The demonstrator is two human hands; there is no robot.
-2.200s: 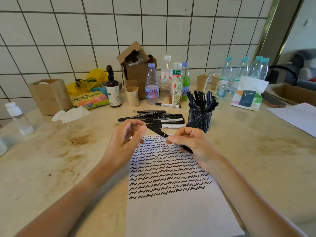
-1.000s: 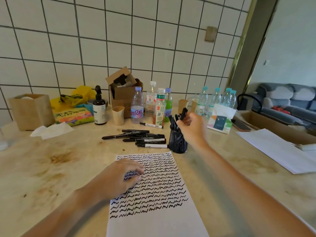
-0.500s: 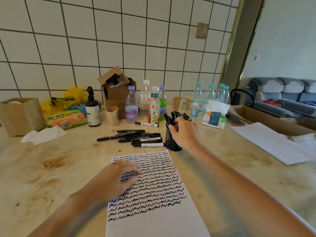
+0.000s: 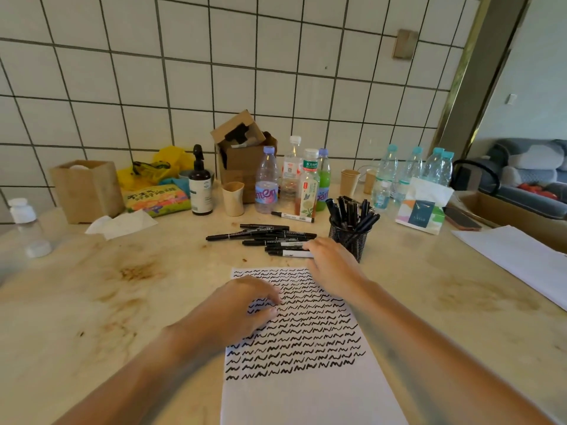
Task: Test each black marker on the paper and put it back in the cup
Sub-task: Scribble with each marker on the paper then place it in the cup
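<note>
Black markers (image 4: 270, 239) wait mid-frame: your right hand (image 4: 331, 262) touches the nearest, grip unclear; your left hand (image 4: 242, 305), loosely curled, steadies the paper (image 4: 306, 394). Next, pick and uncap.

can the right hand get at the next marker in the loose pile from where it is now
Probably yes: the right hand already reaches the near end of the loose markers, fingers at the closest one, with nothing between them.

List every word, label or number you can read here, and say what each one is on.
"TISSUE": on the tissue pack.
"东方树叶": on the green label of the tea bottle.
Purple lettering on the water bottle: only partly legible.
Chinese characters on the snack bag: too blurred.
Print on the markers and pump bottle: too small.
</note>
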